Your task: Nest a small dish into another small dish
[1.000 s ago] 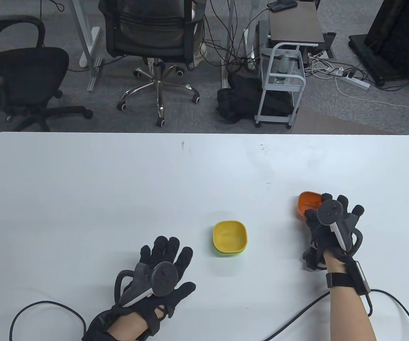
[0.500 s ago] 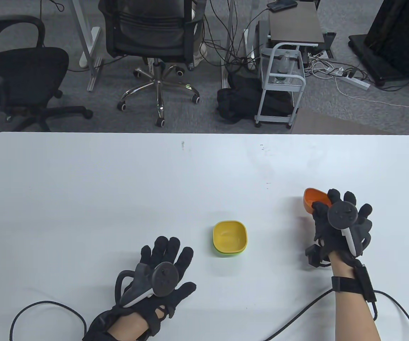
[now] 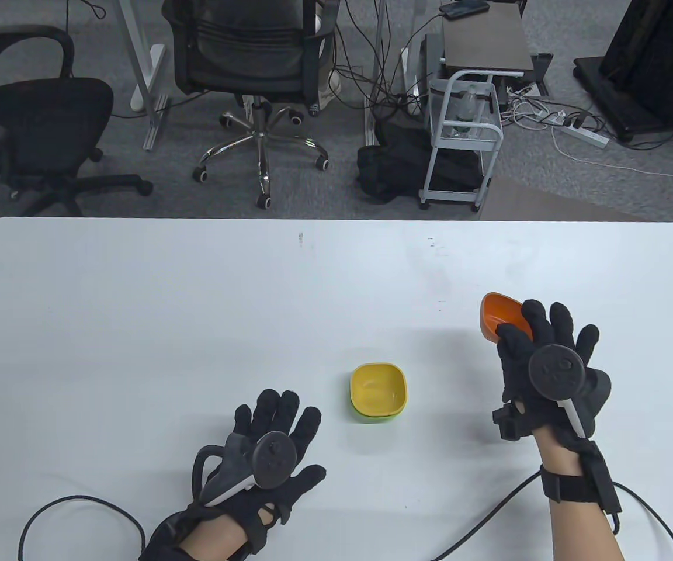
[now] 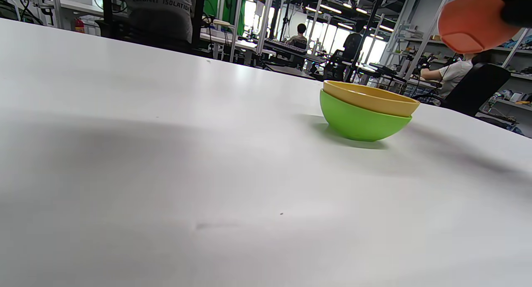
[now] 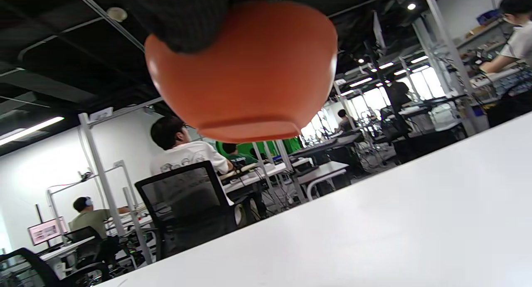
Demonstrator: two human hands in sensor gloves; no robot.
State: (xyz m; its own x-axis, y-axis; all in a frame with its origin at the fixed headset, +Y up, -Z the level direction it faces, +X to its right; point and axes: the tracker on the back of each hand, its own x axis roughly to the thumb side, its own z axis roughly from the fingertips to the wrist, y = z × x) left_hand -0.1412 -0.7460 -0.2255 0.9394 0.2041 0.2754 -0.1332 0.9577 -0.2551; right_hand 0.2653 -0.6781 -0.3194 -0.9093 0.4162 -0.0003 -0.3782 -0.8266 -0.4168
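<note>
Orange dish [image 3: 501, 314] is carried aloft, pinched by right hand [image 3: 547, 365]; next, lower it squarely into yellow dish [image 3: 378, 390]. Left hand [image 3: 266, 456] apparently rests spread.

Bright, even overhead light leaves soft shadows on the table [image 3: 138, 304]; wrist views bend at the edges.

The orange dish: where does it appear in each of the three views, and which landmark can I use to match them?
Table view: the orange dish is right of centre, held by the right hand, above the table.
Left wrist view: top right corner, lifted.
Right wrist view: top centre, seen from below.
Shared landmark: the white table; the yellow dish in the green dish shows in two views only.
</note>
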